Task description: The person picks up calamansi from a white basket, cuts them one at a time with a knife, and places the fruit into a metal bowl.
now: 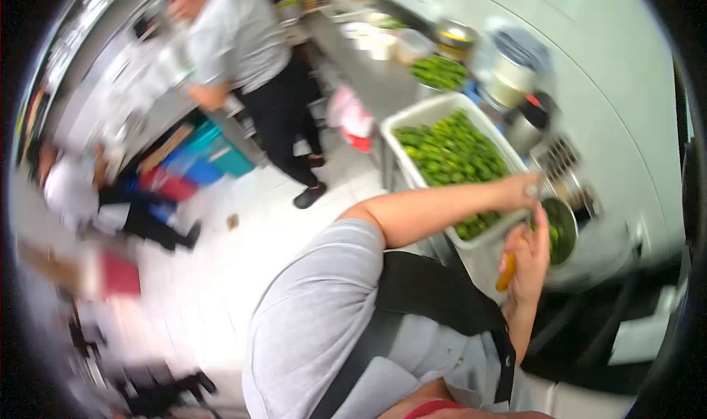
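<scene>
The right hand [524, 253] has its fingers wrapped around an orange handle [507, 273]. The left hand [519, 191] is just ahead; I cannot tell whether its fingers grip anything. Right of the fingertips sits a bowl [566, 216] with green pieces [554, 236]. Left of them, green vegetables [453, 150] fill a white tub [420, 115]. Farther beyond, a flask [525, 129] is too blurred for reading.

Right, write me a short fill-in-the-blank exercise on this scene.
1. The big tub under the person's left forearm is ____ in colour.
2. The vegetables piled in it are ____.
3. The orange handle is held in the person's ____ hand.
4. The nearest co-worker wears ____ trousers.

Missing words: white; green; right; black.
</scene>
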`<state>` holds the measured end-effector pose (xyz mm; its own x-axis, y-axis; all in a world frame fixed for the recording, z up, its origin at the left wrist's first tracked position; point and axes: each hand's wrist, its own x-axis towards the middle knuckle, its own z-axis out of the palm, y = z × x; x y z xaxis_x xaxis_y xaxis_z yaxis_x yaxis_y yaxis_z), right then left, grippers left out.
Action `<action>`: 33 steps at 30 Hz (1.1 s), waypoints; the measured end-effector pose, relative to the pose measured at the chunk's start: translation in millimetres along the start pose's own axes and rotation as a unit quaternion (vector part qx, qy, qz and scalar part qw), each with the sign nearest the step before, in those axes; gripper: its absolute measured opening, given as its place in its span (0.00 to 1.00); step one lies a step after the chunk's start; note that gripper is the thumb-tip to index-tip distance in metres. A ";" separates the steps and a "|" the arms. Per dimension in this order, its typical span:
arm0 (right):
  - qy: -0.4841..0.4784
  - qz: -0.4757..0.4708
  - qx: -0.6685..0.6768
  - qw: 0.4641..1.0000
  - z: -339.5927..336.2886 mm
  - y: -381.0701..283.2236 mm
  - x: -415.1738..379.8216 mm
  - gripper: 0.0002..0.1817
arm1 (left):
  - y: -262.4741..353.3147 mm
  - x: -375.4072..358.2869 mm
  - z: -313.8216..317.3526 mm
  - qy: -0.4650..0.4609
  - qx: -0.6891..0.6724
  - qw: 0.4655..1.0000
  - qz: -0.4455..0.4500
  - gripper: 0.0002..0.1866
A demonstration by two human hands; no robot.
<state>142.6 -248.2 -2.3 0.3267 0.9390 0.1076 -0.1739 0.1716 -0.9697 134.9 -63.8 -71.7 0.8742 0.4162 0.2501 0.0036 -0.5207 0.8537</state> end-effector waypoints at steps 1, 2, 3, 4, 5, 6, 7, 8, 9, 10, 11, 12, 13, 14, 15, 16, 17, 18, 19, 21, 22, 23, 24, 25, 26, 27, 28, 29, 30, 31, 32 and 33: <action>-0.011 0.003 0.010 1.000 1.7 4.5 3.7 0.37 | 16.6 -24.4 -13.9 0.036 -0.165 0.984 -0.053 0.34; -0.025 0.008 0.008 1.000 4.4 9.2 8.6 0.37 | -19.9 -29.5 -10.9 0.094 -0.183 0.979 -0.004 0.27; -0.048 0.020 0.010 0.999 8.2 13.3 15.9 0.37 | -20.4 -51.7 -26.8 0.127 -0.237 0.962 -0.050 0.23; -0.068 0.030 0.010 0.997 12.6 17.9 25.0 0.37 | -19.6 -74.5 -43.7 0.158 -0.293 0.939 -0.089 0.19; -0.079 0.041 -0.011 0.996 19.0 22.5 34.2 0.36 | -23.7 -97.7 -58.5 0.190 -0.297 0.929 -0.111 0.18; -0.088 0.052 -0.035 0.994 25.4 27.7 42.2 0.36 | -30.5 -123.4 -69.4 0.220 -0.304 0.917 -0.133 0.16; -0.097 0.060 -0.059 0.992 29.4 34.5 50.1 0.36 | -34.6 -149.0 -79.4 0.250 -0.312 0.904 -0.154 0.15; -0.108 0.076 -0.115 0.985 21.9 50.4 64.1 0.36 | -35.0 -173.8 -89.5 0.278 -0.270 0.905 -0.175 0.14; -0.127 0.086 -0.187 0.970 20.7 54.3 70.8 0.36 | -31.3 -201.9 -96.4 0.308 -0.226 0.903 -0.197 0.13; -0.147 0.097 -0.259 0.950 18.2 58.8 81.3 0.37 | -27.5 -227.7 -102.3 0.337 -0.188 0.895 -0.225 0.12; -0.139 0.060 -0.320 0.935 7.1 77.1 96.7 0.38 | -20.9 -254.3 -106.9 0.381 -0.175 0.878 -0.233 0.12; -0.136 0.029 -0.372 0.918 2.0 90.0 111.1 0.37 | -14.5 -280.6 -112.2 0.421 -0.159 0.860 -0.241 0.11; -0.134 -0.006 -0.421 0.897 -0.8 100.6 125.6 0.37 | -7.8 -304.9 -116.0 0.459 -0.142 0.841 -0.249 0.11; -0.127 -0.043 -0.469 0.873 -3.7 110.7 140.1 0.37 | -0.6 -327.9 -119.4 0.509 -0.110 0.818 -0.243 0.11; -0.120 -0.075 -0.509 0.849 -4.7 119.2 152.2 0.36 | 7.6 -351.1 -125.0 0.554 -0.078 0.794 -0.237 0.11; -0.113 -0.100 -0.544 0.826 -4.5 126.3 163.4 0.36 | 20.4 -371.5 -127.7 0.593 -0.047 0.770 -0.231 0.11; -0.110 -0.115 -0.570 0.806 -4.5 132.5 173.8 0.36 | 36.2 -389.9 -127.7 0.615 -0.026 0.758 -0.216 0.11; -0.109 -0.120 -0.593 0.789 -4.3 137.2 182.1 0.36 | 59.5 -401.7 -126.6 0.633 -0.006 0.748 -0.200 0.12; -0.111 -0.120 -0.613 0.773 -4.1 140.8 187.7 0.35 | 75.5 -409.1 -124.1 0.644 -0.014 0.745 -0.172 0.11; -0.121 -0.107 -0.638 0.753 -3.5 145.0 196.4 0.35 | 123.3 -410.3 -118.5 0.653 -0.166 0.739 -0.009 0.09; -0.129 -0.099 -0.647 0.745 -3.6 146.4 198.6 0.35 | 137.4 -415.9 -115.8 0.629 -0.228 0.739 0.083 0.11; -0.136 -0.095 -0.654 0.738 -4.1 147.4 200.0 0.35 | 149.5 -416.7 -118.9 0.486 -0.271 0.777 0.294 0.21; -0.142 -0.090 -0.659 0.733 -4.5 147.7 201.4 0.35 | 177.4 -413.9 -123.7 0.382 -0.260 0.797 0.388 0.27; -0.150 -0.086 -0.664 0.728 -4.8 147.4 201.5 0.35 | 198.7 -410.6 -124.4 0.308 -0.250 0.819 0.415 0.28; -0.157 -0.083 -0.667 0.723 -4.0 147.9 200.7 0.35 | 212.6 -407.6 -122.3 0.255 -0.238 0.839 0.418 0.29; -0.162 -0.079 -0.669 0.721 -5.9 147.4 200.5 0.35 | 222.5 -404.3 -118.9 0.208 -0.220 0.860 0.410 0.30; -0.166 -0.078 -0.671 0.719 -8.0 145.6 199.4 0.35 | 227.1 -399.2 -114.0 0.178 -0.210 0.874 0.400 0.31; -0.168 -0.079 -0.670 0.718 -7.7 145.2 197.5 0.35 | 229.3 -395.7 -110.8 0.164 -0.204 0.881 0.393 0.32; -0.166 -0.083 -0.675 0.714 -5.1 139.7 191.9 0.35 | 229.2 -390.7 -107.7 0.152 -0.196 0.889 0.385 0.33; -0.153 -0.131 -0.664 0.720 -15.7 154.6 200.1 0.34 | 230.0 -387.2 -107.8 0.145 -0.190 0.894 0.380 0.34; -0.166 -0.130 -0.649 0.731 -19.7 156.4 202.8 0.34 | 228.7 -382.4 -108.0 0.139 -0.184 0.898 0.374 0.35; -0.179 -0.129 -0.635 0.740 -21.1 155.3 202.5 0.34 | 226.9 -378.8 -108.2 0.137 -0.177 0.902 0.370 0.36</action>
<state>201.3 -37.7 -135.7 -0.1096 0.9816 0.1566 0.9395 0.1537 -0.3063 -248.0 -259.0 76.7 0.4217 0.2465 0.8726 -0.7291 -0.4800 0.4879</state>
